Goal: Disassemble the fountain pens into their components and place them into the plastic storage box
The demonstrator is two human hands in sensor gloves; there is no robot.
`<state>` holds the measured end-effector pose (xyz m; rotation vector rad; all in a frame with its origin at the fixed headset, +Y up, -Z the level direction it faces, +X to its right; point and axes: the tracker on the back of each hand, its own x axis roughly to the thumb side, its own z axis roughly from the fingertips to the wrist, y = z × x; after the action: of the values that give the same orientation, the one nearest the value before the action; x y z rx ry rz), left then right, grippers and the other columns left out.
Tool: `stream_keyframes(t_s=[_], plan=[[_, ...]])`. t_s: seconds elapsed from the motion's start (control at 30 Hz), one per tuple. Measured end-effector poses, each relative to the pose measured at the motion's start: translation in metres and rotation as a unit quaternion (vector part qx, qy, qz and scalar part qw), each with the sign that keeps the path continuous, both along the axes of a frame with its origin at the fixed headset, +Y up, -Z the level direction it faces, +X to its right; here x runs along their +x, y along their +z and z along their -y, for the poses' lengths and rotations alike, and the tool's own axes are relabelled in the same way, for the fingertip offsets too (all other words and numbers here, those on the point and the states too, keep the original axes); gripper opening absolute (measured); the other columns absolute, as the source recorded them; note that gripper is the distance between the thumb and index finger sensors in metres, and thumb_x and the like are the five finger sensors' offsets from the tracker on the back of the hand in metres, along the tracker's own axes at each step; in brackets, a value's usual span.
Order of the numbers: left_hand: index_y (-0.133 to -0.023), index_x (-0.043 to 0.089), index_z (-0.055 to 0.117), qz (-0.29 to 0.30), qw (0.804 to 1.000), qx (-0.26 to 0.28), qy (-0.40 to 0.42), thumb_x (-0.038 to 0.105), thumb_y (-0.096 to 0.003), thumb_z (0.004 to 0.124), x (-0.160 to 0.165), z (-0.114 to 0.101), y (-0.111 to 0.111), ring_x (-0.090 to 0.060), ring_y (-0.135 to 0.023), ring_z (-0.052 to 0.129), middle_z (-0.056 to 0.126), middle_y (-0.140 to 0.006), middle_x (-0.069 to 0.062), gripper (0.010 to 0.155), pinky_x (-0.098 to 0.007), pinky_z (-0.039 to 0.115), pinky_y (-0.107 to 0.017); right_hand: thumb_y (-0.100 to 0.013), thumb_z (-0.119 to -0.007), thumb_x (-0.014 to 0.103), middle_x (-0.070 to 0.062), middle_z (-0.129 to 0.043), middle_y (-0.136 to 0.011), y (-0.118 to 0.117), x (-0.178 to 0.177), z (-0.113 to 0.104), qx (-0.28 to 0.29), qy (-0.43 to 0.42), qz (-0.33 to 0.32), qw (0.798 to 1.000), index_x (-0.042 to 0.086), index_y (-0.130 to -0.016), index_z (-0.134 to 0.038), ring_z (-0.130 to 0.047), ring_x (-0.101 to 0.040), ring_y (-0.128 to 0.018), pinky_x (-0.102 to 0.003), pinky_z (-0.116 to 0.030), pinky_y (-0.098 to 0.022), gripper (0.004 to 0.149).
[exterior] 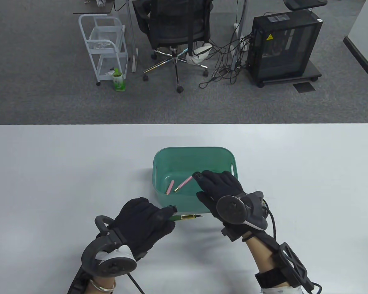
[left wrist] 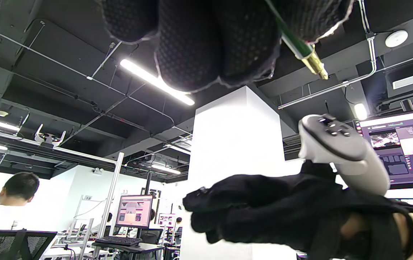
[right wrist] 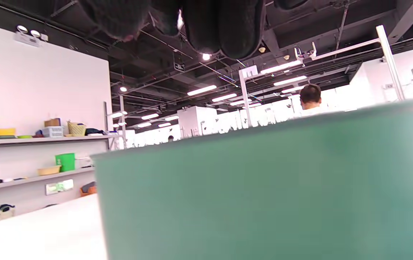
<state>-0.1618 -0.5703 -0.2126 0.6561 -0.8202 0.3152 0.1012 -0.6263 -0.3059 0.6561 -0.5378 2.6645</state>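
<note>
The left hand [exterior: 142, 222] has its grip curled round a green pen [exterior: 184, 217] at the near side of the table [exterior: 49, 171]. The pen's gold front section and nib stick out to the right of the fingers, just outside the near wall of the green plastic box [exterior: 159, 159]. The right hand [exterior: 222, 188] reaches over that wall into the box, fingers stretched out loosely and holding nothing. Just beyond its fingertips, on the box floor, lie a long pink pen part [exterior: 184, 183] and a short pink piece [exterior: 170, 186].
</note>
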Motion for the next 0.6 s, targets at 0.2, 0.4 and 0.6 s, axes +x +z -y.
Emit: stream_keyframes(t_s=[0.2,0.4,0.6], plan=[[-0.093,0.017,0.09,-0.003,1.0,-0.001,-0.008,0.049,-0.0664,0.064,0.003,0.003,-0.002,-0.015,-0.058,0.098,0.097,-0.061,0.008,0.049,-0.047,0.073,-0.068,-0.054,-0.072,0.047,-0.001,-0.07,-0.109,0.027,0.013,-0.005,0.032,-0.026,-0.019,0.999,0.031,-0.108,-0.066,-0.076,-0.021,-0.097,-0.047,-0.05,-0.081,0.057],[-0.093,0.017,0.09,0.003,1.0,-0.006,-0.011,0.05,-0.0663,0.064,0.007,0.005,-0.004,-0.015,-0.058,0.098,0.097,-0.062,0.008,0.049,-0.047,0.073,-0.068,-0.054,-0.072,0.048,-0.001,-0.071,-0.109,0.047,0.03,-0.007,0.067,-0.07,-0.019,0.995,0.03,-0.109,-0.066,-0.077,-0.021,-0.096,-0.048,-0.051,-0.081,0.058],[-0.093,0.017,0.09,0.012,1.0,-0.008,-0.015,0.05,-0.0663,0.064,0.012,0.009,-0.005,-0.015,-0.059,0.098,0.098,-0.062,0.008,0.05,-0.047,0.073,-0.068,-0.054,-0.073,0.048,-0.002,-0.072,-0.109,0.054,0.042,-0.009,0.068,-0.114,-0.027,0.991,0.03,-0.109,-0.067,-0.078,-0.022,-0.096,-0.048,-0.052,-0.081,0.058]])
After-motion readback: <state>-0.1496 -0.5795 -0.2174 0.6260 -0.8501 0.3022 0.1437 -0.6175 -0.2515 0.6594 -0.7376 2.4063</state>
